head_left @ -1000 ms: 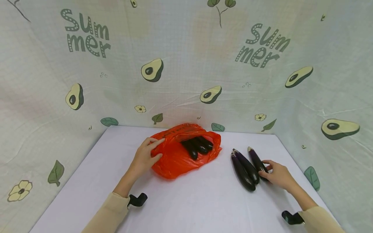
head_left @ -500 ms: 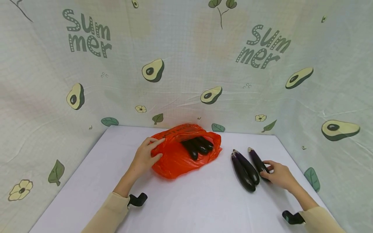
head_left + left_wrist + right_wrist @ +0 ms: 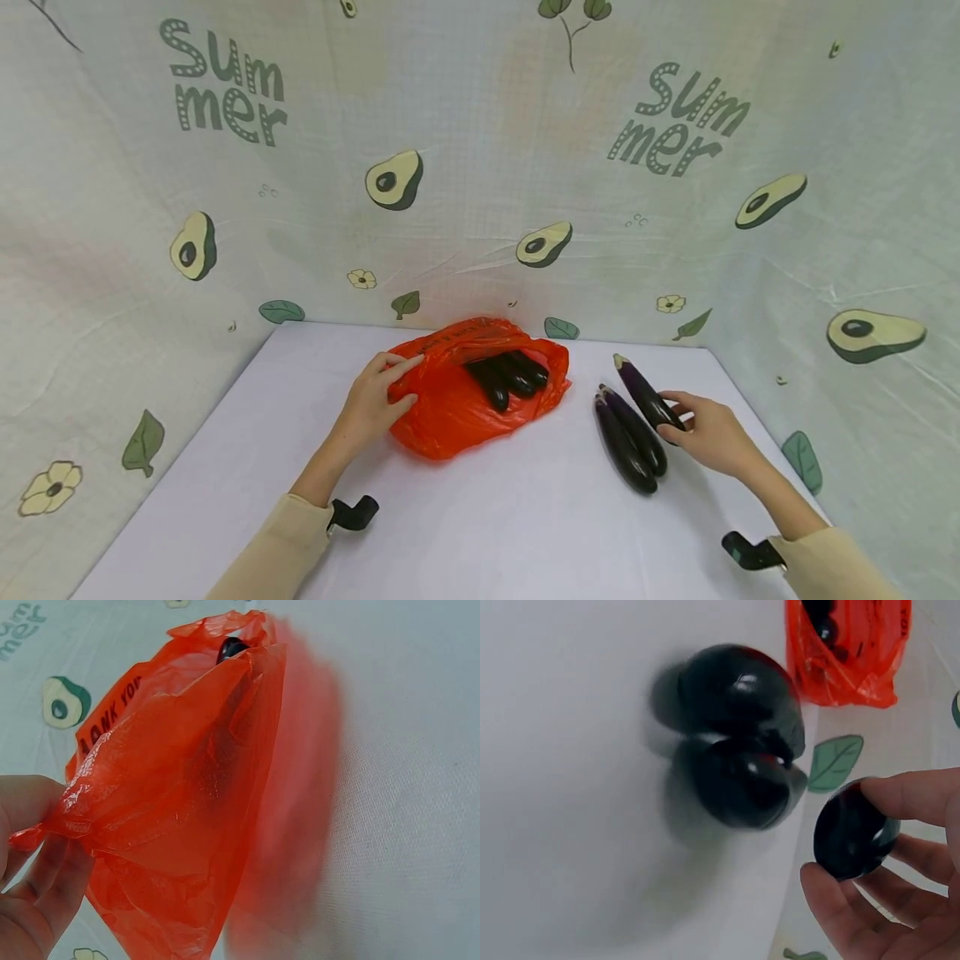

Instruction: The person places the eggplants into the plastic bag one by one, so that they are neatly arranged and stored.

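Note:
My right hand [image 3: 708, 432] grips a dark purple eggplant [image 3: 641, 390] near its rounded end, its pale stem end pointing up and left. In the right wrist view that eggplant [image 3: 853, 831] shows end-on between thumb and fingers. Two more eggplants [image 3: 628, 443] lie side by side on the table just left of it. My left hand [image 3: 369, 402] pinches the edge of a red plastic bag [image 3: 450, 417], whose mouth faces the front right. Gathered film of the bag [image 3: 165, 787] shows between thumb and fingers in the left wrist view. Several eggplants [image 3: 510, 377] lie inside the bag.
A white table [image 3: 480, 525] carries everything. Behind it and at both sides hangs a pale cloth [image 3: 465, 108] printed with avocados, leaves and lettering. Black wrist mounts [image 3: 354, 513] stick out at both sleeves.
My right hand has lifted the eggplant and moved it up and left, over the far ends of the two lying ones. The left hand and bag have stayed put.

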Motion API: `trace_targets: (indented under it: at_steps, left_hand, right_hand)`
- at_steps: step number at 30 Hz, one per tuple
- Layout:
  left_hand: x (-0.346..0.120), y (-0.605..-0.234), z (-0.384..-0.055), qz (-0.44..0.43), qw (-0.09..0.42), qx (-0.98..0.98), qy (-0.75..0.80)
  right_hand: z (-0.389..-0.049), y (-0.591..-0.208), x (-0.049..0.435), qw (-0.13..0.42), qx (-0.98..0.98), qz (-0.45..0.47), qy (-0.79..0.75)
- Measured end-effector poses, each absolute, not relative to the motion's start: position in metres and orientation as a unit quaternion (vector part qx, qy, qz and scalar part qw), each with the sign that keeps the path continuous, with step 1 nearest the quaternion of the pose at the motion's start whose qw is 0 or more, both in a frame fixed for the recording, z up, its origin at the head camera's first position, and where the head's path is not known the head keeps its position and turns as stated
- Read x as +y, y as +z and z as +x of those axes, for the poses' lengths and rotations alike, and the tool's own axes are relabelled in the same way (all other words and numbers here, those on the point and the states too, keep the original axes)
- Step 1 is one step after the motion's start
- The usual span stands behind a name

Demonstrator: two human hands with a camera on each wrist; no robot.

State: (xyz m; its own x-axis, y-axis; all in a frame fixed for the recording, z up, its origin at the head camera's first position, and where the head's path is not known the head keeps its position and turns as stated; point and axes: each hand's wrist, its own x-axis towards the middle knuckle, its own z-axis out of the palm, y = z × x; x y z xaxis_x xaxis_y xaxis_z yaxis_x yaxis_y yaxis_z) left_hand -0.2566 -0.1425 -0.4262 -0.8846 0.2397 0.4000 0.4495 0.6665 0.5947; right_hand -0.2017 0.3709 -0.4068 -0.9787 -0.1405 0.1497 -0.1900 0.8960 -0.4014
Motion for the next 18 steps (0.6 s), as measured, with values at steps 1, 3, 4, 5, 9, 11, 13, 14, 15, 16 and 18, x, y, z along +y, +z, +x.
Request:
trace_targets:
  at_steps: [1,3,4,5,9,11,13,14,15,16,18]
  left_hand:
    - [-0.143,-0.426,-0.256,-0.192,0.147,-0.901,-0.36]
    - [-0.143,-0.425,-0.256,-0.194,0.15,-0.9,-0.359]
    - [-0.143,-0.425,-0.255,-0.195,0.151,-0.9,-0.359]
    - [-0.143,-0.425,-0.255,-0.195,0.152,-0.9,-0.359]
    - [-0.142,-0.425,-0.255,-0.192,0.151,-0.901,-0.36]
    - [-0.142,-0.425,-0.255,-0.192,0.149,-0.9,-0.361]
    - [-0.142,-0.425,-0.255,-0.191,0.149,-0.9,-0.361]
    - [-0.143,-0.425,-0.255,-0.19,0.149,-0.901,-0.361]
    - [-0.143,-0.425,-0.255,-0.19,0.148,-0.901,-0.361]
    - [-0.143,-0.425,-0.255,-0.19,0.148,-0.901,-0.361]
    - [-0.143,-0.425,-0.255,-0.188,0.148,-0.902,-0.359]
  right_hand:
    - [-0.202,-0.406,0.366,0.058,-0.971,0.092,0.213]
    - [-0.202,-0.404,0.355,0.056,-0.969,0.108,0.215]
    - [-0.201,-0.403,0.35,0.054,-0.968,0.115,0.217]
    - [-0.201,-0.402,0.345,0.05,-0.967,0.121,0.218]
    - [-0.201,-0.395,0.324,0.033,-0.963,0.147,0.225]
    - [-0.201,-0.391,0.313,0.025,-0.961,0.157,0.225]
    - [-0.202,-0.387,0.302,0.021,-0.959,0.171,0.227]
    - [-0.203,-0.386,0.297,0.02,-0.958,0.178,0.225]
    - [-0.204,-0.386,0.291,0.018,-0.957,0.182,0.224]
    - [-0.206,-0.386,0.286,0.016,-0.956,0.188,0.224]
    - [-0.21,-0.387,0.276,0.01,-0.954,0.196,0.229]
